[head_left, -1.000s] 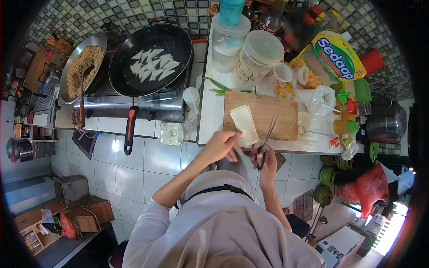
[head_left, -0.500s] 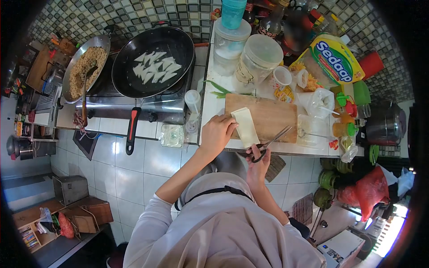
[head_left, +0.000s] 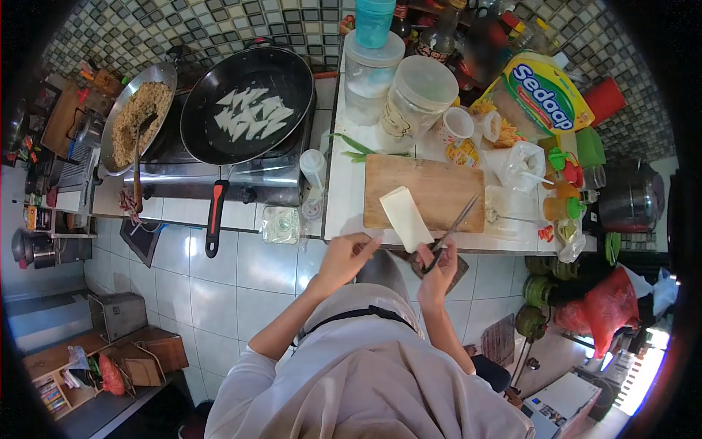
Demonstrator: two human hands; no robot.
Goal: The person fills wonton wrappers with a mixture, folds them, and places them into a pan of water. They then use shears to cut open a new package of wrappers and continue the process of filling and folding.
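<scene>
My right hand point(head_left: 437, 272) is closed round a pair of scissors point(head_left: 461, 217), whose blades point up and to the right over the cutting board's edge. At its thumb and fingers is the lower end of a folded, pale rectangular wrapper sheet point(head_left: 404, 218), which slants across the wooden cutting board point(head_left: 451, 180). My left hand point(head_left: 345, 262) is off the sheet, near the counter's front edge, with its fingers loosely bent and apart, and nothing shows in it. In a black frying pan point(head_left: 292, 128) on the stove lie several pale, pointed pieces point(head_left: 256, 113).
A metal pan point(head_left: 170, 75) of brown crumbly food, with a wooden-handled spatula point(head_left: 137, 164), stands at left. The frying pan's handle point(head_left: 216, 219) juts past the counter edge. Clear jars point(head_left: 420, 91), a yellow-green Sedaap pack point(head_left: 545, 95) and bottles crowd the back right.
My left hand has let go of the wrapper sheet and drawn down and back from it. My right hand, with the scissors, has shifted slightly right, and the sheet's lower end has moved with it.
</scene>
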